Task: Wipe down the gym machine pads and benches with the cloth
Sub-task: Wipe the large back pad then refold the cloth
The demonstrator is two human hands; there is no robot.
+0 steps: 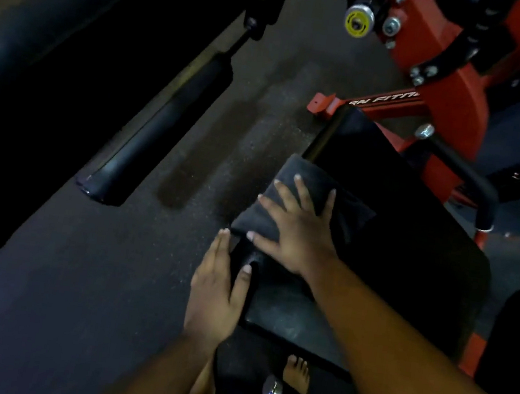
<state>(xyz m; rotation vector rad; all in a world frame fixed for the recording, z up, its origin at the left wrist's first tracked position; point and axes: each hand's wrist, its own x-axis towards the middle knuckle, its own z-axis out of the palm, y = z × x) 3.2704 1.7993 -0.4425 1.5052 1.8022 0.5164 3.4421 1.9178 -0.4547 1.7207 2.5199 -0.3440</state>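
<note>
A dark rubber floor (72,304) spreads under everything. On it stands a red machine (446,99), its black pad (411,243) tilted in front of the frame. On the pad's near-left corner lies a dark folded cloth (313,184). The right hand (294,231) lies flat on the cloth, fingers spread and straight. The left hand (217,293) rests open against the pad's left edge, just below the cloth, thumb on the pad's face
</note>
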